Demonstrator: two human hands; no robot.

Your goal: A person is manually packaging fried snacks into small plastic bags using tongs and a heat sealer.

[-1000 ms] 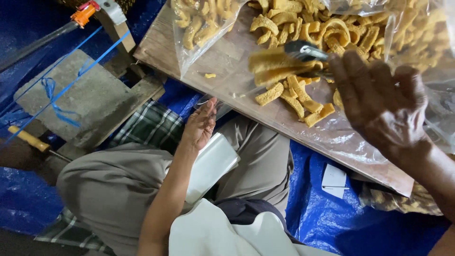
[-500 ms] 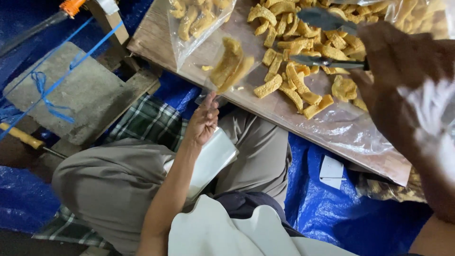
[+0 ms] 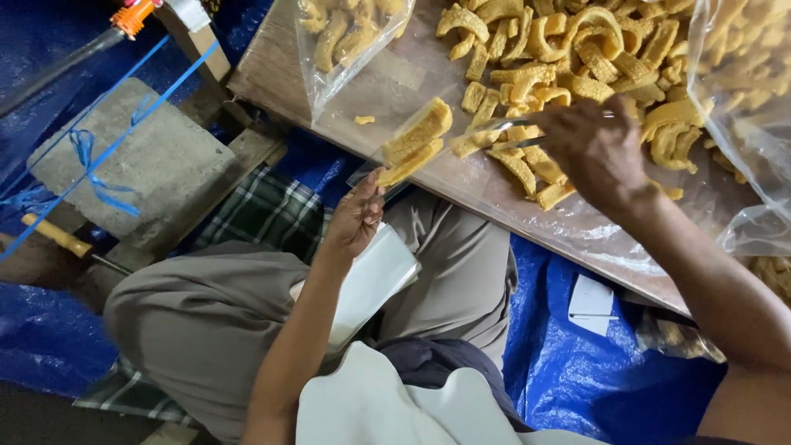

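My left hand [image 3: 356, 216] pinches the lower edge of a small clear plastic bag [image 3: 416, 140] that holds a few yellow fried cracker pieces, just in front of the wooden board [image 3: 272, 78]. My right hand [image 3: 595, 150] grips metal tongs [image 3: 512, 140] whose tips reach the bag's mouth beside the heap of yellow crackers [image 3: 577, 49] spread on the board. The tongs' handle is hidden by my fingers.
A filled clear bag of crackers [image 3: 346, 33] lies at the board's far left and a large open bag [image 3: 741, 82] at its right. A stack of flat white bags [image 3: 371, 280] rests on my lap. A concrete block [image 3: 140, 156] with blue strap sits left, on blue tarp [image 3: 593, 379].
My right hand came down from the upper right with the tongs to the near edge of the heap. Cracker pieces now sit in the small bag, which my left hand has lifted slightly.
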